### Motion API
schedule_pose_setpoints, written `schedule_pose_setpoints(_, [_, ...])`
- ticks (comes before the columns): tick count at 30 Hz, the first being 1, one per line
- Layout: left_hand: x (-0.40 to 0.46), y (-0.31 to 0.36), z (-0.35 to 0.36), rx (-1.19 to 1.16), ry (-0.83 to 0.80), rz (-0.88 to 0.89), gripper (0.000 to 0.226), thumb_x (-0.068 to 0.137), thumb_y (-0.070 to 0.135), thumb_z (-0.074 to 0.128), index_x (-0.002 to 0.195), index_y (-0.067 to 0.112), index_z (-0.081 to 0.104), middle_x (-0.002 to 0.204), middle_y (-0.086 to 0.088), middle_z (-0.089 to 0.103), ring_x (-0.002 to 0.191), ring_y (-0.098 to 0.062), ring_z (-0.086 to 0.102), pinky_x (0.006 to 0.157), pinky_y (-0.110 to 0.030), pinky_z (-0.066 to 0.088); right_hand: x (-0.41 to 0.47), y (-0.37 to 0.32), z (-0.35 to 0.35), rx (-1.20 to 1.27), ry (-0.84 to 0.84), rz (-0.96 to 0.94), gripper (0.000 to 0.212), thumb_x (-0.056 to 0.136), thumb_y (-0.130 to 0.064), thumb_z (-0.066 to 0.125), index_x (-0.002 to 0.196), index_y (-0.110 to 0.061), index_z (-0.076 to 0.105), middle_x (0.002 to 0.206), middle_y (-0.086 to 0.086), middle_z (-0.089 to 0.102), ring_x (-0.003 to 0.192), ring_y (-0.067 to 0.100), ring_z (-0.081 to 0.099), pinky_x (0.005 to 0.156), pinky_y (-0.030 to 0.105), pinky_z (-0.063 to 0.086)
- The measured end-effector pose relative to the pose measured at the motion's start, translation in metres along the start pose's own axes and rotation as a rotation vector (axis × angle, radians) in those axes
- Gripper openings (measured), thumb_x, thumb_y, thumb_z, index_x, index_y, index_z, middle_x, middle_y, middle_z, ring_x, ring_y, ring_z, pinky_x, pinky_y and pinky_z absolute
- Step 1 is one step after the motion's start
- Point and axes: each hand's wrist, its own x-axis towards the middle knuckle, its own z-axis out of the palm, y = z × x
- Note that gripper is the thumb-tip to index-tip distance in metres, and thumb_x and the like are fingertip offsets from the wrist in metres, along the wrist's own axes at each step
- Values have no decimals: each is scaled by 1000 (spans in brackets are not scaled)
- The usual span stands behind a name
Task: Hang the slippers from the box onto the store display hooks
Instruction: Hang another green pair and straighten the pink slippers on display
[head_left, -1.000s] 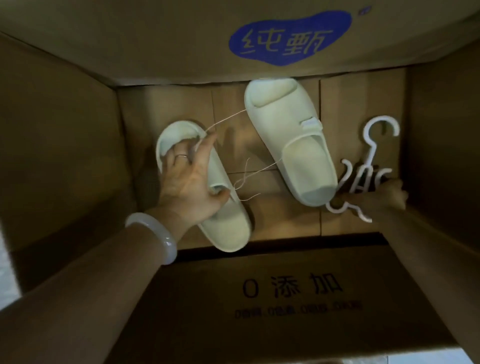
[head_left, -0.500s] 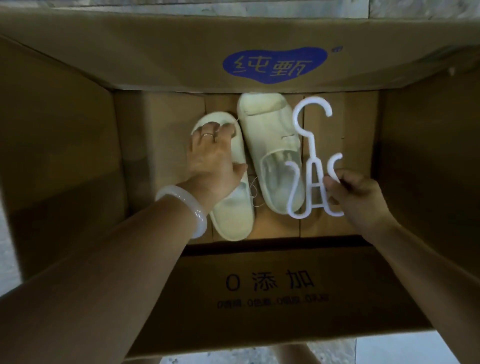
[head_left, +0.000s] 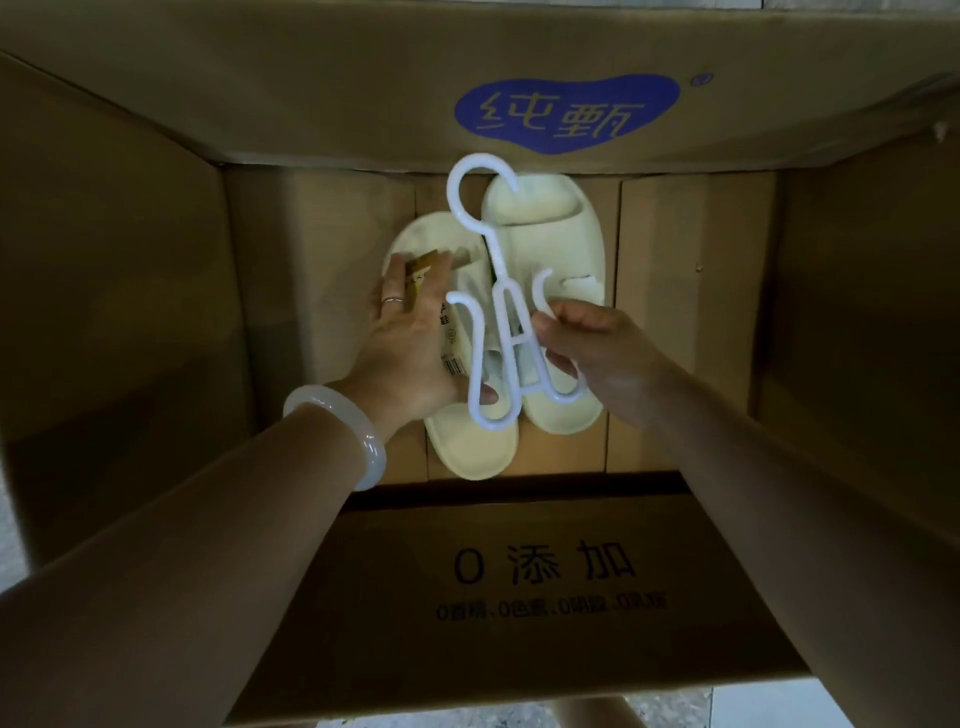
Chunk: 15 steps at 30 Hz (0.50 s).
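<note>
Pair of slippers: pale cream, moulded, one wide strap each. Left slipper (head_left: 467, 441) and right slipper (head_left: 550, 234) lie side by side, touching, toes away, on the floor of the cardboard box (head_left: 701, 322). Bare cardboard floor left and right of the pair; tall walls and open flaps all round. Left hand (head_left: 410, 338), ring and pale bangle (head_left: 340, 431), holds a printed tag (head_left: 423, 270) against the left slipper. Right hand (head_left: 597, 353) pinches a white plastic hanger (head_left: 493, 291) above both.
</note>
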Motion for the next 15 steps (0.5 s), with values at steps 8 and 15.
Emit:
schedule_pose_setpoints(8, [-5, 2, 5, -67, 73, -4, 127, 52, 35, 88, 144, 44, 0, 154, -4, -17, 144, -30, 2, 108, -44, 31, -23, 33, -1, -69, -2, 127, 28, 90, -29, 55, 94, -3, 63, 107, 28, 61, 98, 34, 63, 96, 49, 48])
schedule_pose_setpoints(15, [1, -2, -10, 52, 19, 22, 132, 49, 38, 88, 147, 35, 1, 156, -1, -12, 144, -23, -9, 115, -40, 10, -20, 55, 5, -107, 221, 129, 23, 88, -22, 58, 65, -24, 63, 65, 0, 58, 62, 13, 52, 62, 27, 44])
